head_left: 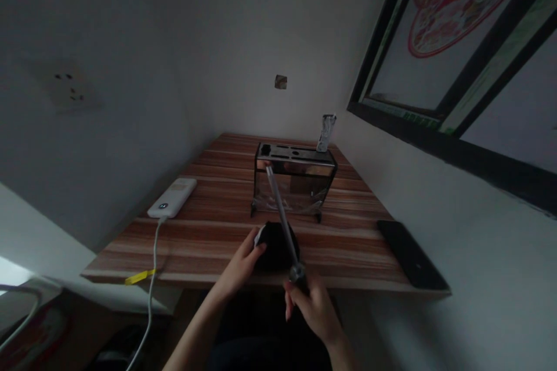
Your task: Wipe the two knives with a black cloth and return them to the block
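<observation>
My right hand (314,306) is closed around the dark handle of a long thin metal rod (281,211), like a sharpening steel, near the table's front edge. The rod slants up and away toward a shiny metal rack with slots in its top (295,181). My left hand (241,264) rests its fingers on a black rounded object (275,245) that lies on the wooden table (209,226) just in front of the rack. I cannot tell what the black object is.
A white power bank (172,197) with a white cable (152,278) lies at the left. A black phone (411,254) lies flat at the right edge. A small silvery packet (326,132) stands behind the rack. Walls close in on both sides; a framed picture (452,69) hangs right.
</observation>
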### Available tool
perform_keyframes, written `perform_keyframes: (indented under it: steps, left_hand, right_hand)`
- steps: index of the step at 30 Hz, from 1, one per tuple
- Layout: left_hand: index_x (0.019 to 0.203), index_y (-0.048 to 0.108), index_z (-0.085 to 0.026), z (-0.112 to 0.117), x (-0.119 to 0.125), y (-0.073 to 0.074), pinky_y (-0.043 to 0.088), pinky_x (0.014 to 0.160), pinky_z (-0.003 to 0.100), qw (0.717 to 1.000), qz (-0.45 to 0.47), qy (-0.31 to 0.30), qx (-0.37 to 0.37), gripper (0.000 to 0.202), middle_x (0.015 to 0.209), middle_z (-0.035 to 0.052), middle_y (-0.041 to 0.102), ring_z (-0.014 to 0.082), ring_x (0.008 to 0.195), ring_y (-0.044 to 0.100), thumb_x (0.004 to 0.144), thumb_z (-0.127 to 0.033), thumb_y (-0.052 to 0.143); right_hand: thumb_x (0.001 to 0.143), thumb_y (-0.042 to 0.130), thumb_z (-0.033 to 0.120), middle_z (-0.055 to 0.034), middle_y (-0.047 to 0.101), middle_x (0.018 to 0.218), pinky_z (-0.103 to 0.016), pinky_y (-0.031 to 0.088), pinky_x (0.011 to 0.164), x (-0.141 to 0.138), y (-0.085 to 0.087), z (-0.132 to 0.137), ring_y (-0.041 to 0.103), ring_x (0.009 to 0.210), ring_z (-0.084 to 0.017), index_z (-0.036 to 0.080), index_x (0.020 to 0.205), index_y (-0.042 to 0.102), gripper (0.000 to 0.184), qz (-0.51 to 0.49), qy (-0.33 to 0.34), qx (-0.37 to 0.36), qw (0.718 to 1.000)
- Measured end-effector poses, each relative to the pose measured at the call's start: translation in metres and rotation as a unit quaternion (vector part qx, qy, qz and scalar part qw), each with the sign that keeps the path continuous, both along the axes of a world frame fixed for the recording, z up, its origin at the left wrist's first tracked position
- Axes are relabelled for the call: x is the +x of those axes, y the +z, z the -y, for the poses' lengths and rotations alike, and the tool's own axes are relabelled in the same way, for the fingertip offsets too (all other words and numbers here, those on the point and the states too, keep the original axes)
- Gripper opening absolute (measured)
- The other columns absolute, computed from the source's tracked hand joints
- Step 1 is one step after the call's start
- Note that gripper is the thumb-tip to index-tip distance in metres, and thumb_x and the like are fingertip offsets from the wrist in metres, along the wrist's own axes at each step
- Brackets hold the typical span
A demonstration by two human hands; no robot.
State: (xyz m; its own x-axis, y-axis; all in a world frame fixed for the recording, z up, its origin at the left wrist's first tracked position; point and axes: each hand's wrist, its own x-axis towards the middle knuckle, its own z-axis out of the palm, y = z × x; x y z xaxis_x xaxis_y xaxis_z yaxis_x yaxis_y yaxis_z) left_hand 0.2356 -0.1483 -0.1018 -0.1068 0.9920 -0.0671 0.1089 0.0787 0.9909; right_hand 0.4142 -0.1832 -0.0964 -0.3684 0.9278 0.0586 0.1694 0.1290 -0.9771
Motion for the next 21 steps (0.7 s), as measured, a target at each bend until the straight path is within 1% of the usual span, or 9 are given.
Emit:
perform_keyframes:
  steps: [1,3,6,8,11,13,15,18,21]
  left_hand:
    - [0.127,0.046,-0.015,0.004,0.002,0.002,0.035,0.101,0.035,0.998,0.06,0.004,-0.027,0.058,0.132,0.0098,0.051,0.0255,0.124,0.043,0.073,-0.037,0.053]
    - [0.13,0.042,-0.015,0.009,0.006,0.009,0.04,0.096,0.036,0.982,0.179,-0.001,-0.061,0.064,0.129,0.011,0.054,0.027,0.119,0.049,0.071,-0.036,0.054]
    - [0.13,0.043,-0.016,0.015,0.012,0.02,0.045,0.09,0.034,0.957,0.284,-0.011,-0.053,0.062,0.122,0.01,0.06,0.0263,0.112,0.055,0.072,-0.033,0.054]
    - [0.128,0.046,-0.018,0.018,0.013,0.027,0.045,0.09,0.034,0.952,0.305,-0.005,-0.024,0.057,0.122,0.008,0.06,0.0252,0.112,0.055,0.073,-0.032,0.054]
    - [0.125,0.05,-0.021,0.022,0.015,0.038,0.044,0.093,0.037,0.948,0.317,0.027,0.006,0.052,0.121,0.0066,0.061,0.0246,0.113,0.054,0.075,-0.032,0.053]
    - [0.124,0.051,-0.021,0.025,0.016,0.045,0.043,0.095,0.039,0.943,0.33,0.042,0.015,0.051,0.118,0.0064,0.062,0.0251,0.113,0.054,0.074,-0.033,0.054]
    - [0.122,0.053,-0.021,0.026,0.019,0.05,0.043,0.095,0.039,0.938,0.343,0.04,0.022,0.051,0.114,0.005,0.064,0.0252,0.112,0.054,0.072,-0.033,0.055]
    - [0.115,0.057,-0.021,0.025,0.021,0.051,0.047,0.09,0.037,0.932,0.361,0.035,0.026,0.046,0.104,0.0032,0.068,0.0247,0.107,0.057,0.072,-0.038,0.054]
    - [0.11,0.059,-0.018,0.022,0.021,0.046,0.051,0.083,0.036,0.949,0.312,0.045,0.033,0.047,0.097,0.0041,0.069,0.0255,0.099,0.06,0.074,-0.046,0.049]
  right_hand:
    - [0.083,0.048,0.051,0.0051,0.047,0.041,-0.022,0.04,0.048,0.001,0.003,-0.003,0.048,0.037,-0.011,0.02,0.059,0.047,0.04,0.017,-0.015,0.014,1.0]
    - [0.083,0.048,0.051,0.0046,0.045,0.041,-0.021,0.034,0.041,0.005,0.008,-0.009,0.043,0.034,-0.01,0.021,0.053,0.044,0.043,0.048,-0.042,0.03,0.998]
    - [0.083,0.049,0.05,0.0045,0.044,0.041,-0.021,0.031,0.04,0.006,0.007,-0.015,0.041,0.034,-0.009,0.021,0.052,0.044,0.043,0.07,-0.066,0.053,0.994]
    - [0.082,0.05,0.049,0.0052,0.043,0.04,-0.022,0.033,0.041,0.003,0.003,-0.017,0.041,0.035,-0.01,0.021,0.053,0.044,0.041,0.067,-0.077,0.064,0.993]
    - [0.082,0.051,0.049,0.0056,0.042,0.041,-0.021,0.032,0.041,-0.002,-0.002,-0.017,0.041,0.037,-0.01,0.02,0.055,0.046,0.04,0.057,-0.079,0.06,0.993]
    - [0.081,0.052,0.048,0.0058,0.041,0.041,-0.021,0.03,0.04,-0.005,-0.002,-0.017,0.04,0.038,-0.009,0.02,0.055,0.047,0.038,0.05,-0.074,0.05,0.995]
    - [0.081,0.051,0.046,0.0061,0.039,0.04,-0.021,0.028,0.039,-0.007,-0.001,-0.018,0.038,0.037,-0.009,0.02,0.055,0.046,0.037,0.049,-0.068,0.041,0.996]
    - [0.082,0.05,0.043,0.0062,0.038,0.039,-0.021,0.028,0.041,-0.008,0.003,-0.021,0.037,0.038,-0.009,0.021,0.052,0.042,0.038,0.058,-0.067,0.049,0.995]
    - [0.081,0.05,0.043,0.0056,0.038,0.04,-0.022,0.03,0.043,-0.009,0.005,-0.025,0.038,0.04,-0.01,0.021,0.049,0.041,0.039,0.071,-0.073,0.066,0.993]
